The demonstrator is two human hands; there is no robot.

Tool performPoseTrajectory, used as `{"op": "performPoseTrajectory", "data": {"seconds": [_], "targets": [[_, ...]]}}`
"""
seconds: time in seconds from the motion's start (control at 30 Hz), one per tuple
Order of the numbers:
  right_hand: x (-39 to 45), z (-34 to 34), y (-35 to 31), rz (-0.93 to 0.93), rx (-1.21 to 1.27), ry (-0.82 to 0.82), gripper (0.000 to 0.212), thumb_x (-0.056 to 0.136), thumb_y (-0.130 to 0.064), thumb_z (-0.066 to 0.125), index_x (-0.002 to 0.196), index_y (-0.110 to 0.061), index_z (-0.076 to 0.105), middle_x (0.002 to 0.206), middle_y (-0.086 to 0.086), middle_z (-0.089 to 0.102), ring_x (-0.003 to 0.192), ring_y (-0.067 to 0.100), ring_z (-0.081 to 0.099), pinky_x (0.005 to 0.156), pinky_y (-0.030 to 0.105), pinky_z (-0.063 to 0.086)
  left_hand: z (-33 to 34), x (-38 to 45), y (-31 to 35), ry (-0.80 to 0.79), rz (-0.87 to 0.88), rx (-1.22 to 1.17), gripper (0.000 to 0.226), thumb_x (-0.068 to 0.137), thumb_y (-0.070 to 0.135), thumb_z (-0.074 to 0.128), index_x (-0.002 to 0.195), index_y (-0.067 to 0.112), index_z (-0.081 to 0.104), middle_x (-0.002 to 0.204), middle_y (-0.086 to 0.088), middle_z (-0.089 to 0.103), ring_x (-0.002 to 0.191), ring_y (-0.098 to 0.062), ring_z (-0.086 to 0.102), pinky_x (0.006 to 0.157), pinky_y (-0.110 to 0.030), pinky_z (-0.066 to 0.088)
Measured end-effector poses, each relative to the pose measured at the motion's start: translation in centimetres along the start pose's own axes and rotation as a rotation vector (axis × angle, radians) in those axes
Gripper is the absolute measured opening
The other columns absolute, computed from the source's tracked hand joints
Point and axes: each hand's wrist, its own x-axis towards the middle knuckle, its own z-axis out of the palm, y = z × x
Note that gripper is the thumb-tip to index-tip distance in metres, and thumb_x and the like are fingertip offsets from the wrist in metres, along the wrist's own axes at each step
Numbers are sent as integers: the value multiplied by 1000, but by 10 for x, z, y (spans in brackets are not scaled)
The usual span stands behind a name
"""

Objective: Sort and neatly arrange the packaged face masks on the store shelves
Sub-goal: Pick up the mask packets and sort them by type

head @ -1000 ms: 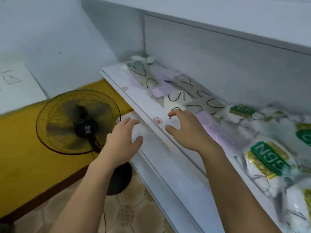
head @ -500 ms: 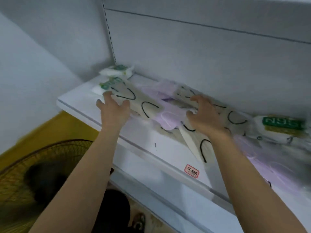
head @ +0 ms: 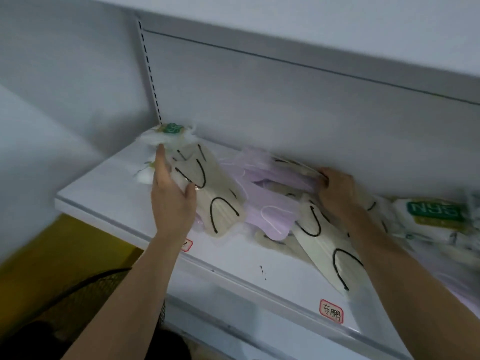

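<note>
Packaged face masks lie jumbled on a white shelf (head: 109, 193). My left hand (head: 172, 196) grips the left edge of a beige mask pack with black ear loops (head: 213, 188), thumb on top. My right hand (head: 337, 190) has its fingers curled on another beige pack (head: 293, 165) near the back wall, above lilac mask packs (head: 270, 201). A third beige pack (head: 324, 250) lies under my right forearm. White N95 packs with green labels sit at the far left corner (head: 168, 133) and at the right (head: 431, 216).
The shelf's grey back panel (head: 285, 105) rises close behind the masks and an upper shelf (head: 337, 29) hangs overhead. Red price tags (head: 331, 314) mark the shelf's front lip. A black fan grille (head: 78, 294) and a yellow wall (head: 52, 250) lie below left.
Both hands rose from the shelf's front edge onto the masks. My left hand now grips the left beige pack, and my right hand has reached further back and curled on a pack.
</note>
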Motion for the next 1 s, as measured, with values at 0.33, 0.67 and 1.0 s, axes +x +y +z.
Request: {"op": "performPoseTrajectory", "data": {"seconds": [0.33,0.67,1.0], "targets": [[11,-6,-43,-149,14,-27,36,85,-43,51,108,-34,76,103,-1,76,96,24,70,88,39,58,2,22,-12,-25,-143,-193,45,94,7,66,128,34,57,77,0,69,68,-15,64,75,-25,52],[-10,35,-45,-196,187,-69,6,98,-25,64,98,-19,67,88,-5,68,80,17,62,70,30,40,-1,17,-21,-211,-130,-225,41,86,3,78,116,28,64,100,19,67,80,12,64,82,-24,57],[-17,22,-78,-373,299,326,8,99,-7,62,94,-13,64,75,-24,52,66,-9,51,61,13,32,-14,7,-17,-329,-87,-189,65,85,6,81,138,31,52,117,15,63,91,6,66,82,-16,55]]}}
